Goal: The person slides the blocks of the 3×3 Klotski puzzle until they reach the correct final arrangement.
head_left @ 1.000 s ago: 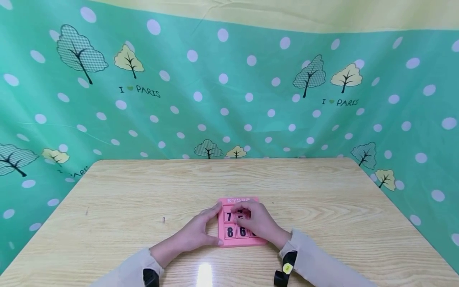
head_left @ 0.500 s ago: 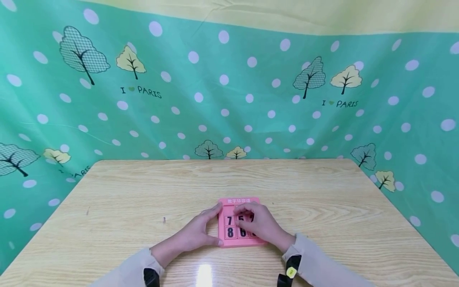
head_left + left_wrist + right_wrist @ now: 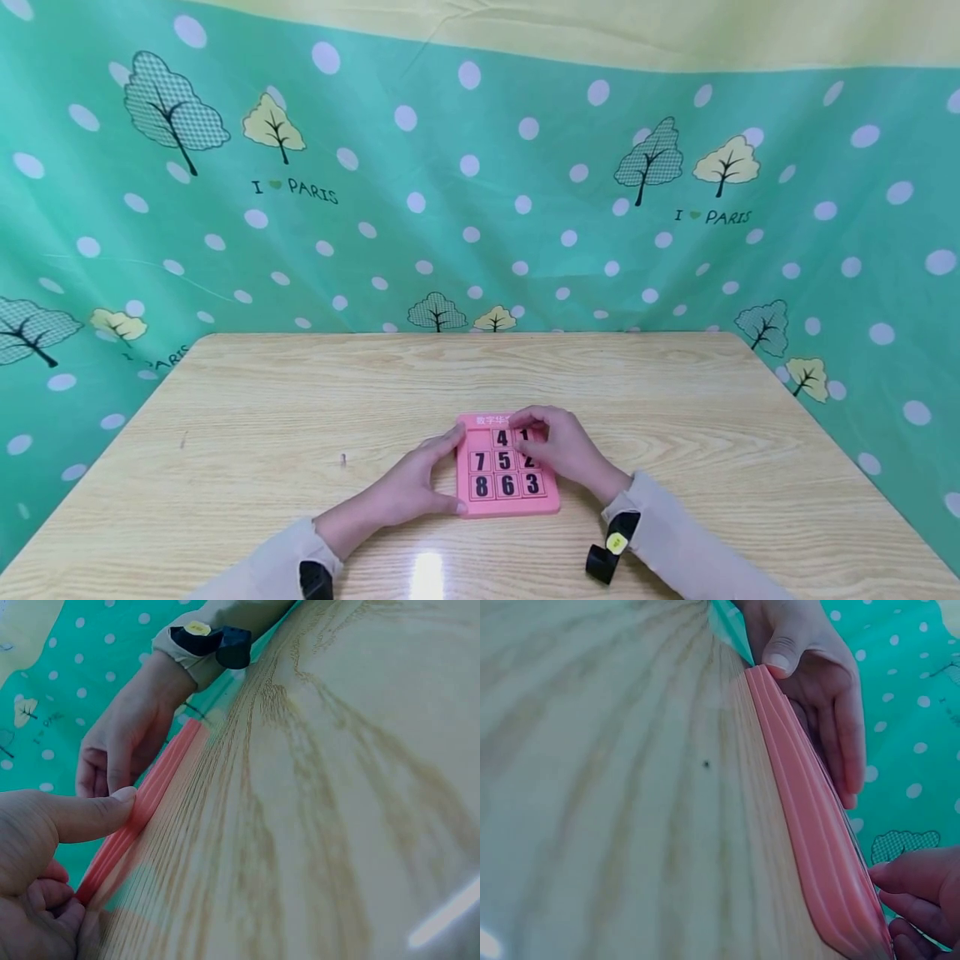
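A pink number slide puzzle (image 3: 510,507) lies flat on the table, its bare slot at the upper left. Its tiles read 4, 1, then 7, 5, 2, then 8, 6, 3 from top to bottom. My left hand (image 3: 408,486) holds the puzzle's left side, thumb at the near corner and fingers at the far one. In the left wrist view that thumb (image 3: 97,815) presses on the pink edge. My right hand (image 3: 566,450) is over the upper right tiles, its bent index finger and thumb apart around the 1 tile (image 3: 524,436). Whether its fingertips touch the tile, I cannot tell.
The wood-grain table (image 3: 300,392) extends around the puzzle on all sides. Behind it hangs a green dotted curtain (image 3: 517,225) printed with trees. Black straps (image 3: 622,525) sit at both wrists over light sleeves.
The 7 tile has slid toward me into line with the 5, baring the upper left slot. My right hand has shifted right and slightly away. The left hand stays put.
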The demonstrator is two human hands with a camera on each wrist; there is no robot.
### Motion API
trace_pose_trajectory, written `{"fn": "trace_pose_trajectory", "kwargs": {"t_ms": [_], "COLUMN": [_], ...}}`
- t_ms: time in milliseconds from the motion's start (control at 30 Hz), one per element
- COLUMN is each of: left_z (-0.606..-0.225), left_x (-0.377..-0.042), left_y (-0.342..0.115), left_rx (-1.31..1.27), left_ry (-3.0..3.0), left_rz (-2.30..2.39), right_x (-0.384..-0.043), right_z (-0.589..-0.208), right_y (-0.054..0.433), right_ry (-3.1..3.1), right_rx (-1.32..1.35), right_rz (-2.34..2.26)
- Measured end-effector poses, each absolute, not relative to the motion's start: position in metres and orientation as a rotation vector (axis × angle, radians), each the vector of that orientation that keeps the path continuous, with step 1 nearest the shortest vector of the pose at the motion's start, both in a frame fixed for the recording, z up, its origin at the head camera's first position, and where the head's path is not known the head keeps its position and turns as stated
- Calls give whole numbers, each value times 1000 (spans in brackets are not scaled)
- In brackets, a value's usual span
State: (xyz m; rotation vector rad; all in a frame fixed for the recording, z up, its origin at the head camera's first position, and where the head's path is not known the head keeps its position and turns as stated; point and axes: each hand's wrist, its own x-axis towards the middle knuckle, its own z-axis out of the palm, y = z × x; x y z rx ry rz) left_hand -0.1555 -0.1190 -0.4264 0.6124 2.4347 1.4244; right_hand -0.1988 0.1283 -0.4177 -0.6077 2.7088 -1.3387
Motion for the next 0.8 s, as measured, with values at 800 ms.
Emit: {"fn": "trace_pose_trajectory", "kwargs": {"t_ms": [800], "left_z": [-427], "left_x": [-156], "left_y": [-119], "left_rx": [615], "left_ry": [2424], "left_rz": [1424], "right_x": [-202], "right_z": [-417], "right_y": [125], "right_ry": [2728], "right_rx": [-605], "right_rz": [-1289]}}
